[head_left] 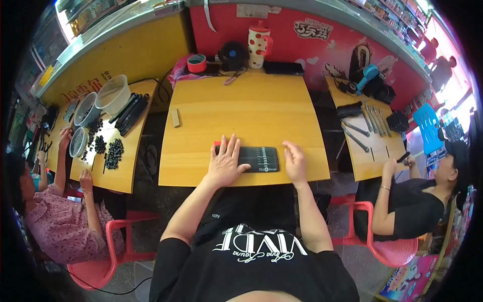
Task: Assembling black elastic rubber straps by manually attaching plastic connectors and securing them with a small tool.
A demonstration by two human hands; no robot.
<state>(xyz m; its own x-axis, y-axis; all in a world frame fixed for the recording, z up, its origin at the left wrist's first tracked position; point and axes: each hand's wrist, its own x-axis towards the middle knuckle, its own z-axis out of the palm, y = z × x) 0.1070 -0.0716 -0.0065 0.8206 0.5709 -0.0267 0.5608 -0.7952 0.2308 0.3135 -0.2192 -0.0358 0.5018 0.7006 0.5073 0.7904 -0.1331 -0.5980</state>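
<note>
Across the frame's centre, a yellow surface [241, 110] is backed by a red wall [221, 30]. Near its lower edge, a flat black case [262, 159] is covered at its left end by the left hand [226, 163], laid palm down, grip spread apart. Just beside the right end, the right hand [295, 163] is held loosely curled, grip slightly apart. A red piece [217, 143] is partly hidden by the left hand. A spotted cup [256, 48] and tape roll [196, 68] are placed at upper centre.
</note>
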